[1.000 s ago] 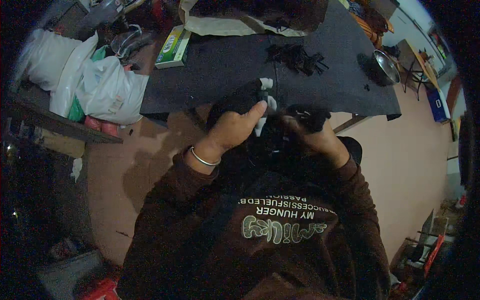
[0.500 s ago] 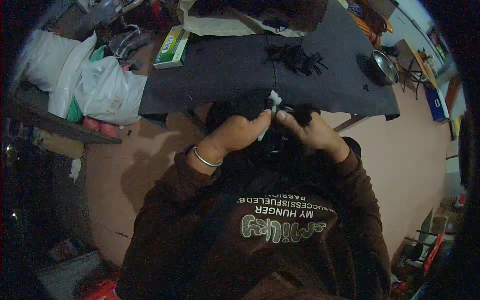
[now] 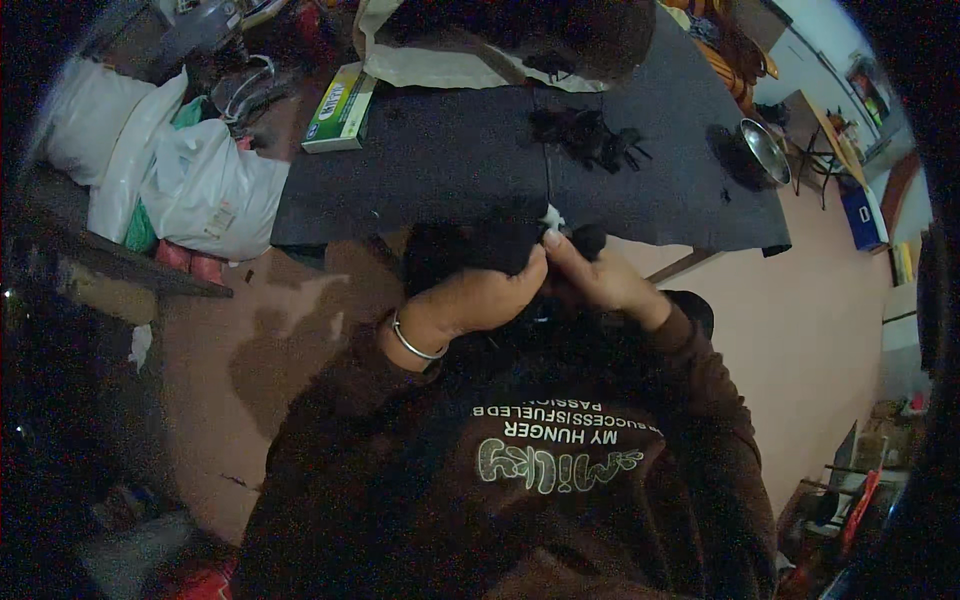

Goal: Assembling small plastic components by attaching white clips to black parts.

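Your left hand (image 3: 480,300) and right hand (image 3: 600,280) meet at the near edge of the dark surface (image 3: 430,170). Left fingers wrap a wad of black material (image 3: 470,250); right fingers pinch a small white piece (image 3: 552,218) at its top. A loose black clump (image 3: 590,140) lies farther back, a green box (image 3: 340,108) at the left corner.

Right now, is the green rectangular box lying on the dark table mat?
No, the green rectangular box sits just past the dark table mat's far left corner.
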Demonstrator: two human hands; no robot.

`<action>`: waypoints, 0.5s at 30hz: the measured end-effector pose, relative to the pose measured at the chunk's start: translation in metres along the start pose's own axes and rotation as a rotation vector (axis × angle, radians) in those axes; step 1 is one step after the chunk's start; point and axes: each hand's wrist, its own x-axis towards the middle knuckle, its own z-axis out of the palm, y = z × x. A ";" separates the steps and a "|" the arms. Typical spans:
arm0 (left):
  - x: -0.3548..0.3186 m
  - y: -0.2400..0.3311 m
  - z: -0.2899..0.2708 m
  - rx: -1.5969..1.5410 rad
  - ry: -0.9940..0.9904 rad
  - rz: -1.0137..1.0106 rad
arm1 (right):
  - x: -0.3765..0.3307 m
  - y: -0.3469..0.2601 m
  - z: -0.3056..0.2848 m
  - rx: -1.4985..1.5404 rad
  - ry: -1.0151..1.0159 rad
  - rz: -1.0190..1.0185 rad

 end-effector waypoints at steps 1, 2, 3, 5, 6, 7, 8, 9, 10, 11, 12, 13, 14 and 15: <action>-0.008 -0.011 0.005 0.116 -0.043 0.131 | 0.001 -0.012 -0.006 -0.004 -0.017 -0.005; -0.015 -0.019 0.008 0.233 -0.088 0.260 | 0.001 -0.026 -0.013 -0.217 -0.050 0.028; -0.012 -0.015 0.004 0.235 -0.081 0.256 | 0.002 -0.034 -0.022 -0.432 -0.070 0.064; -0.002 0.002 0.001 -0.354 -0.463 -0.571 | 0.013 -0.012 -0.042 -0.431 0.091 0.069; -0.007 0.001 0.006 -0.356 -0.459 -0.569 | 0.020 -0.010 -0.054 -0.656 0.163 -0.113; -0.018 -0.009 0.020 -0.297 -0.456 -0.524 | 0.035 -0.002 -0.066 -0.873 0.228 -0.301; -0.018 -0.012 0.026 -0.242 -0.461 -0.456 | 0.048 0.013 -0.081 -0.882 0.242 -0.296; -0.011 -0.011 0.026 -0.246 -0.466 -0.442 | 0.065 0.036 -0.096 -1.005 0.296 -0.252; -0.003 -0.009 0.020 -0.302 -0.610 -0.588 | 0.078 0.046 -0.105 -1.123 0.341 -0.215; 0.000 -0.013 0.020 -0.363 -0.750 -0.743 | 0.087 0.043 -0.105 -1.125 0.336 -0.216; -0.001 -0.015 0.019 -0.361 -0.744 -0.745 | 0.095 0.032 -0.102 -1.207 0.219 -0.112; -0.005 -0.016 0.019 -0.407 -0.552 -0.651 | 0.100 0.024 -0.099 -1.284 0.102 -0.005; -0.006 -0.018 0.019 -0.448 -0.361 -0.551 | 0.103 0.020 -0.097 -1.286 0.104 -0.010; -0.006 -0.021 0.016 -0.443 -0.354 -0.557 | 0.106 0.017 -0.093 -1.268 0.126 -0.037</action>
